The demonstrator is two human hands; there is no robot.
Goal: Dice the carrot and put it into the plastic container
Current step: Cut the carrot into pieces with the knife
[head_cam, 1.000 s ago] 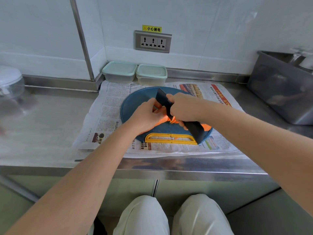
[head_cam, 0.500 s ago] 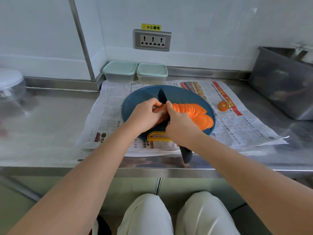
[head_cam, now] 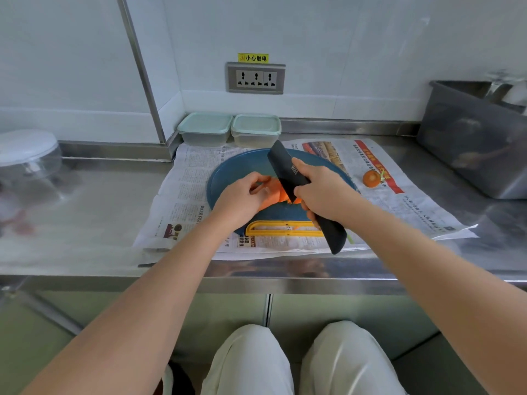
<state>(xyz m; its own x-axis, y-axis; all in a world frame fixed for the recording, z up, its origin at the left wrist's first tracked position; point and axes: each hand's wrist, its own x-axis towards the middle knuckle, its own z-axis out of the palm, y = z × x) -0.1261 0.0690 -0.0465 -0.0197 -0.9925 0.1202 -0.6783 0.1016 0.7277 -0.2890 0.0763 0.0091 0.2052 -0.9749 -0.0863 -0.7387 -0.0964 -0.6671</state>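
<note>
Stainless counter (head_cam: 99,223) carries a newspaper (head_cam: 185,195) with a round blue cutting board (head_cam: 236,172) on it. At the board's middle the left hand (head_cam: 242,198) curls its fingers over the carrot (head_cam: 278,195), holding it down. The right hand (head_cam: 322,192) grips a black knife (head_cam: 281,163), blade across the carrot and pointing to 11 o'clock. 2 lidded plastic containers (head_cam: 205,129) sit at 11 o'clock of the board, and a cut carrot end (head_cam: 371,178) lies on the paper at 3 o'clock

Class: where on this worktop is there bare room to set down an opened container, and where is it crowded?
The widest bare counter lies between the clear bowl and the newspaper. A narrower patch sits between the newspaper and the metal bin. The cutting board is crowded: left hand, right hand, knife, carrot.
</note>
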